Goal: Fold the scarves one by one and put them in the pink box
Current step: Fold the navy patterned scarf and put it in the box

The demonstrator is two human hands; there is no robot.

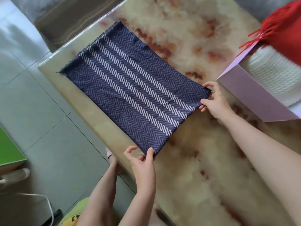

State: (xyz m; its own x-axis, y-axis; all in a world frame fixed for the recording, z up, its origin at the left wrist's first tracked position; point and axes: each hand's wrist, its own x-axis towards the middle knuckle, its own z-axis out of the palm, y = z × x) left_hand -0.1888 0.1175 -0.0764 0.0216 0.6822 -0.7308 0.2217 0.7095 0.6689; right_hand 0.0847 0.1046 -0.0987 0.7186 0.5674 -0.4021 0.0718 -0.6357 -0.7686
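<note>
I have the navy scarf (130,95) lying flat on the table (195,176) as a tidy rectangle, and I judge this is so its edges stay lined up for the next fold. My left hand (143,165) pinches the near corner and my right hand (215,101) the right corner of the same short edge, with the fingers (150,154) closed on cloth. The scarf lies just left of the pink box (254,95), which holds a white scarf (273,75) with a red scarf (285,38) over its far end.
</note>
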